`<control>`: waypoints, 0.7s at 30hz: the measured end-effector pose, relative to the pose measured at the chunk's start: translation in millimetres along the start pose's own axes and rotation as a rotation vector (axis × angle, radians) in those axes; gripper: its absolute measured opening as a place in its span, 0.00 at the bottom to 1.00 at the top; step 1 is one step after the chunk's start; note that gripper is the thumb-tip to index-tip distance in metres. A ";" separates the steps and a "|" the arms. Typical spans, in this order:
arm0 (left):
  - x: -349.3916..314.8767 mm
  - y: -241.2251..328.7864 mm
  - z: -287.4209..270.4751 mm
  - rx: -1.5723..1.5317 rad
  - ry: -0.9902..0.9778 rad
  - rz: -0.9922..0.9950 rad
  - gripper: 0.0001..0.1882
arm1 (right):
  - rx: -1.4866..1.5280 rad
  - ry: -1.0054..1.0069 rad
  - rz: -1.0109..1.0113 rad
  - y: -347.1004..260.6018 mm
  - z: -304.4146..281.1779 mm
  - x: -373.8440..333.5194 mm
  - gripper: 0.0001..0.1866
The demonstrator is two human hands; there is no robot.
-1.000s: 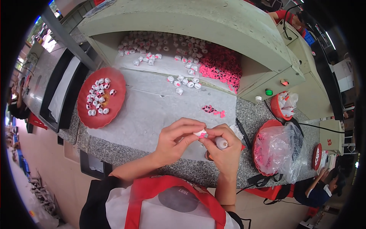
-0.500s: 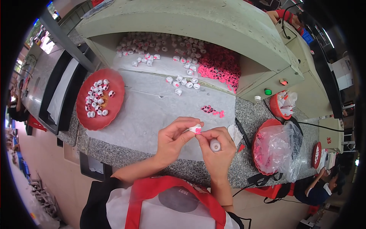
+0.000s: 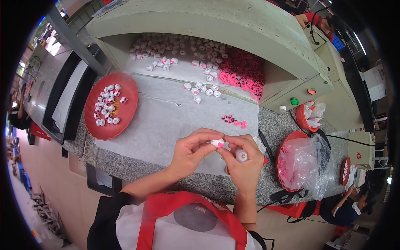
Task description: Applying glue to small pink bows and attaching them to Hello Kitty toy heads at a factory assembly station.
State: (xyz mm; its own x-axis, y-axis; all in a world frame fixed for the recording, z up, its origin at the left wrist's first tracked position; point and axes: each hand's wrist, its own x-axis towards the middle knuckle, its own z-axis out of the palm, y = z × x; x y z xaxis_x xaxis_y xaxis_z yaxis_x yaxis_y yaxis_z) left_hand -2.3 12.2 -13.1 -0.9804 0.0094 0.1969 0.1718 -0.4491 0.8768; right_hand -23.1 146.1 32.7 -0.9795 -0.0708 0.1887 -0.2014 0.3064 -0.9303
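My left hand [image 3: 192,151] and my right hand [image 3: 243,163] meet over the front of the grey stone bench [image 3: 137,164]. Together their fingertips pinch a small white cap with a pink insert [image 3: 217,143]. A second white round piece [image 3: 241,156] sits tucked in the palm of my right hand. A few loose pink rings [image 3: 233,121] lie on the pale sheet [image 3: 166,116] just beyond my hands. Further back are scattered white caps [image 3: 203,88] and a heap of pink rings [image 3: 243,75].
A red round tray [image 3: 92,121] with several white caps stands at the left. At the right are a red bowl lined with a clear plastic bag [image 3: 300,160], a smaller red bowl [image 3: 310,114] and a green button [image 3: 294,101]. Another person [image 3: 348,204] sits lower right.
My hands stay together at the bench front, turning the cap slightly between the fingertips; they have drifted a little toward me. Nothing else has moved.
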 end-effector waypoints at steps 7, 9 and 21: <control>0.7 0.6 -4.5 -0.018 0.013 -0.098 0.13 | 0.094 -0.165 0.072 10.6 -6.0 3.9 0.11; 1.6 0.7 -5.8 -0.030 0.009 -0.130 0.13 | 0.098 -0.175 0.060 12.1 -6.1 4.7 0.10; 4.3 8.9 -5.8 -0.181 0.110 -0.456 0.13 | 0.120 -0.135 -0.006 23.8 -4.4 -6.2 0.19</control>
State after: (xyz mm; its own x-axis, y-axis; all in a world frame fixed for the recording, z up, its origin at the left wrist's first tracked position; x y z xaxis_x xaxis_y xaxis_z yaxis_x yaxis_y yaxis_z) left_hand -5.5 3.0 -6.9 -0.9579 0.1507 -0.2444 -0.2862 -0.5690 0.7710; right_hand -21.9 158.0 10.8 -0.9667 -0.2017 0.1575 -0.1965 0.1909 -0.9617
